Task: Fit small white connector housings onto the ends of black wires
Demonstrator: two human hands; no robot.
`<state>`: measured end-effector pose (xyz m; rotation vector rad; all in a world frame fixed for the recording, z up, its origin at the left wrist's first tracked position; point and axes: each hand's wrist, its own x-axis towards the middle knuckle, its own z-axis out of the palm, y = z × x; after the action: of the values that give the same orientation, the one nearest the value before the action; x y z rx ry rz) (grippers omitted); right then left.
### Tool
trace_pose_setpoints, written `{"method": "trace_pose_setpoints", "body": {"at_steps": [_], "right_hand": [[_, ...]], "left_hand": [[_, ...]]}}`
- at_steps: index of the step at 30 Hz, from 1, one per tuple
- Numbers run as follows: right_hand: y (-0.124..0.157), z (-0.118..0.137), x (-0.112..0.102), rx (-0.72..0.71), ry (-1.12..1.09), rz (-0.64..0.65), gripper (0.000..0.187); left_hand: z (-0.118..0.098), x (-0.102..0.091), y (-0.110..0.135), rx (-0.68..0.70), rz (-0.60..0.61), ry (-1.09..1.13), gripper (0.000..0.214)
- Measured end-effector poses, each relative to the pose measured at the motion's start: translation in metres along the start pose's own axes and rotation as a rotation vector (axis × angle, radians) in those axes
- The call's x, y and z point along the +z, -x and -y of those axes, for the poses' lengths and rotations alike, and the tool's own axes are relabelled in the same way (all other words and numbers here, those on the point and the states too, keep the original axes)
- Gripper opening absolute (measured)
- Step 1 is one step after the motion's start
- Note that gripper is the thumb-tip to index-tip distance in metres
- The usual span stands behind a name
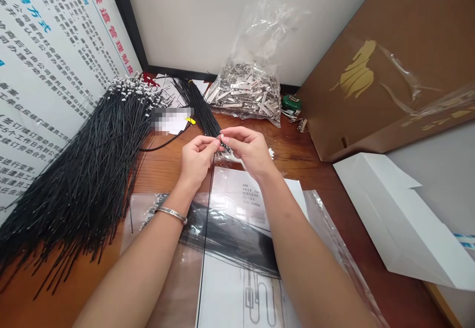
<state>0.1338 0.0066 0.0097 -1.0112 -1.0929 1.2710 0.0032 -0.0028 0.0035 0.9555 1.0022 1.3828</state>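
Note:
My left hand (195,162) and my right hand (250,152) meet fingertip to fingertip above the middle of the table. My left thumb and fingers pinch a thin black wire (205,239), which hangs straight down toward the bottom edge of the view. At its upper end is a small white connector (222,137), pinched by my right hand. Partly hidden behind my fingers lies a tied bundle of black wires (200,105) with metal-tipped ends. Beneath my forearms, a clear plastic bag (166,263) of black wires rests over a printed sheet (230,182).
A large pile of black wires with white connectors (85,160) lies at left. Behind my hands stands a clear bag of metal clips (248,90), with a green tape measure (291,103) beside it. A brown box (371,70) and a white box (401,224) stand at right.

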Motion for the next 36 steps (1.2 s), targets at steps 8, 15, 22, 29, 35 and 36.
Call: {"method": "trace_pose_setpoints", "body": {"at_steps": [8, 15, 22, 29, 35, 36], "right_hand": [[0.0006, -0.0009, 0.0006, 0.026, 0.01, -0.011, 0.029], [0.0041, 0.0036, 0.0018, 0.078, 0.041, -0.035, 0.023], [0.0025, 0.0034, -0.0021, 0.147, 0.003, -0.026, 0.017], [0.0022, 0.0074, -0.0044, 0.246, -0.009, -0.033, 0.014], [0.0013, 0.0072, -0.0044, 0.264, -0.024, -0.038, 0.015], [0.0011, 0.0071, -0.0042, 0.267, -0.026, -0.05, 0.015]], "left_hand": [[0.0012, -0.001, 0.0004, 0.035, 0.019, -0.027, 0.014], [0.0032, -0.0028, -0.0006, 0.028, 0.039, -0.074, 0.014], [0.0042, -0.0028, 0.0008, 0.049, 0.067, -0.148, 0.013], [0.0044, -0.0042, 0.0032, 0.146, 0.098, -0.293, 0.012], [0.0055, -0.0043, 0.0028, 0.14, 0.107, -0.317, 0.011], [0.0057, -0.0044, 0.0027, 0.142, 0.106, -0.32, 0.011]]}}
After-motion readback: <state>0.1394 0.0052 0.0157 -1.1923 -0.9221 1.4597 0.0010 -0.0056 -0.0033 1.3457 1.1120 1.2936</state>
